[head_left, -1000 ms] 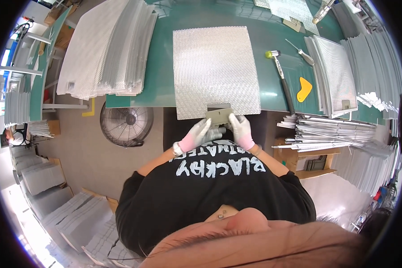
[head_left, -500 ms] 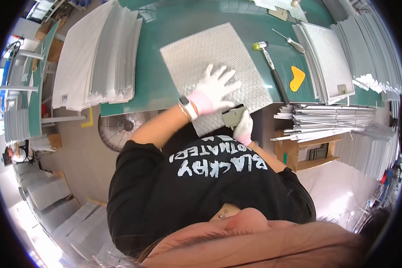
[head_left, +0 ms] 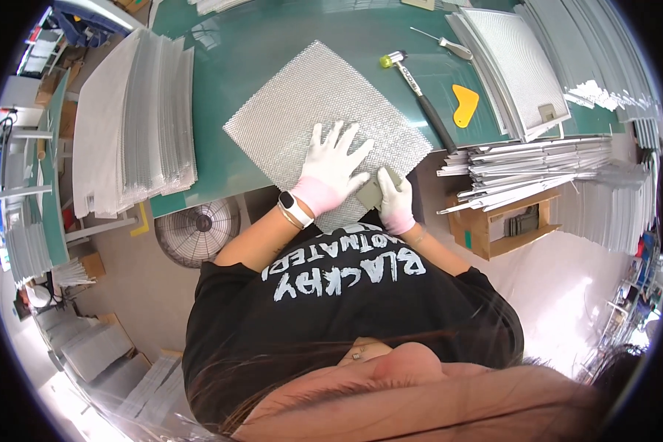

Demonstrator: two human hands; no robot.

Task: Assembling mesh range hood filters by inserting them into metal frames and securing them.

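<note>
My left hand (head_left: 333,162), in a white glove with a pinkish cuff, lies flat with fingers spread on a silvery metal mesh sheet (head_left: 309,96). The sheet rests cornerwise on the green table, its near corner reaching over the edge toward my black shirt. At the sheet's near right side my right hand (head_left: 396,202), also gloved, grips a flat grey-green piece (head_left: 372,193) with the thumb on top. That piece sits against the mesh edge; its exact kind cannot be made out, and my fingers beneath it are hidden.
Right of the sheet lie a hammer (head_left: 420,96), a yellow scraper (head_left: 465,105) and a screwdriver (head_left: 449,46). Mesh panels stand stacked at left (head_left: 136,118) and right (head_left: 512,66). Below the table are a round fan (head_left: 199,232), white strips (head_left: 523,166) and a cardboard box (head_left: 486,236).
The mesh sheet has turned counterclockwise under my left hand. My right hand has tilted the grey-green piece along with its edge. The whole view has shifted somewhat.
</note>
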